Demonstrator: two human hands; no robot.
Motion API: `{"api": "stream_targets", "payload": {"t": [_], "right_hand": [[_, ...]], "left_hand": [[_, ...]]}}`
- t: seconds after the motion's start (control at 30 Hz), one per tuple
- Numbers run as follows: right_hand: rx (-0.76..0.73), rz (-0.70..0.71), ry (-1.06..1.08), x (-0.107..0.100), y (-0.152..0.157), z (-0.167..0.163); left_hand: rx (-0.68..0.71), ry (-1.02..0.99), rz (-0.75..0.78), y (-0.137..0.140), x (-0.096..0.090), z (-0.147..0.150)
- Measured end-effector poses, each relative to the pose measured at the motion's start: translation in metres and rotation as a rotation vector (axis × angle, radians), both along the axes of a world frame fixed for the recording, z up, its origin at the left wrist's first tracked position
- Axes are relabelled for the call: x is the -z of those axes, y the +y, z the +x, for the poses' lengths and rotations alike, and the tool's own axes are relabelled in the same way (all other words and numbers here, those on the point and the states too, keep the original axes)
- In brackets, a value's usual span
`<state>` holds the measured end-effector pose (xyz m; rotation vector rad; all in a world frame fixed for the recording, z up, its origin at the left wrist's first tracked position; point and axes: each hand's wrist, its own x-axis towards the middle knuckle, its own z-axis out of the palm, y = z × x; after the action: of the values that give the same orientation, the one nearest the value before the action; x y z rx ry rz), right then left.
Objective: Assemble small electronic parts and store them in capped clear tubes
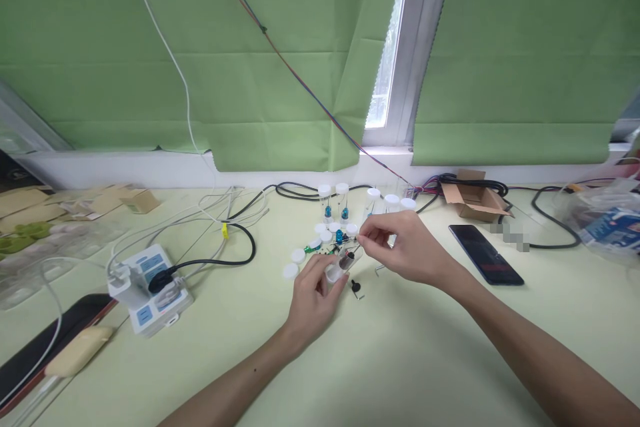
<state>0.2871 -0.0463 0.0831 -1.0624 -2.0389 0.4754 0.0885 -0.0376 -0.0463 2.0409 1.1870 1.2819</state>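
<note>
Left hand (316, 290): clamped on clear vial (340, 265)
Right hand (403, 247): pinched by vial, grip contents unclear
Counter (440, 340): white caps (299, 255)

Clear vial (334, 272) is seen | round caps (298, 255) are coloured white | power strip (167, 300) is finished white — blue-panelled | cable tag (225, 231) is coloured yellow | window blinds (285, 7) are coloured plain green

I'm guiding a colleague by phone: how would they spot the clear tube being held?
Start at the pale green table and find the left hand. That hand holds a small clear tube. Unlike the upright, white-lidded tubes behind it, this one is tilted and gripped.
</note>
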Motion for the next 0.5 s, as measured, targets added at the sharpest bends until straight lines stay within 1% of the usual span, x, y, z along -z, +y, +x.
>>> {"api": "stream_targets", "payload": {"t": [0.5], "right_hand": [[0.014,0.014,-0.01,0.0039,0.0011,-0.0012]], "left_hand": [[0.018,-0.006,-0.011,0.0003,-0.0004,-0.0008]]}}
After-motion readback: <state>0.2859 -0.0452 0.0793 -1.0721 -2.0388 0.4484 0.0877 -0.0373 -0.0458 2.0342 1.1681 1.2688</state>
